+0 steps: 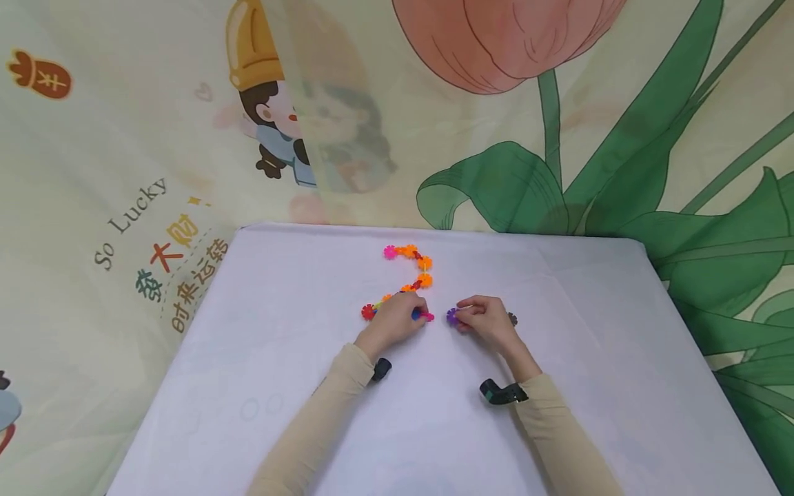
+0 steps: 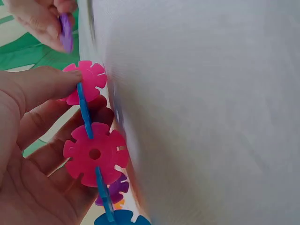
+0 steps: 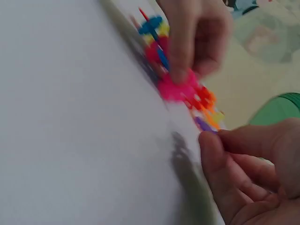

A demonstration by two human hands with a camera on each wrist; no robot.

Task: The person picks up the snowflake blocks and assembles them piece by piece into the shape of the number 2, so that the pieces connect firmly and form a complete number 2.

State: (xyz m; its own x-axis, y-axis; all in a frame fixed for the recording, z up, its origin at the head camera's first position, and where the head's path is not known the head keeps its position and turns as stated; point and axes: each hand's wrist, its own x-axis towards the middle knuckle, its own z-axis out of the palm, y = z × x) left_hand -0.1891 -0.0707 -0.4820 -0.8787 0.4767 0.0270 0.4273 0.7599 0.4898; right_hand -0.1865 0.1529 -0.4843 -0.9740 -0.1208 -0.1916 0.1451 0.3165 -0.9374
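My left hand [image 1: 392, 321] pinches a pink notched snowflake disc [image 2: 97, 80] at the end of a chain of interlocking discs. In the left wrist view, blue discs [image 2: 84, 108] seen edge-on link it to a second pink disc [image 2: 112, 154], which lies over the curled fingers. The chain [image 1: 424, 280] curves away behind this hand in orange and red, ending in a pink disc [image 1: 389, 252] at the back. Between thumb and fingertips my right hand [image 1: 493, 322] holds a purple snowflake disc [image 1: 452, 316], a short gap to the right of the chain's pink end.
A dark disc [image 1: 512, 319] shows just beyond the right hand. The red disc [image 1: 368, 312] sits left of the left hand. White cloth [image 1: 279, 386] covers the table, and a printed curtain [image 1: 347, 200] hangs along its back edge.
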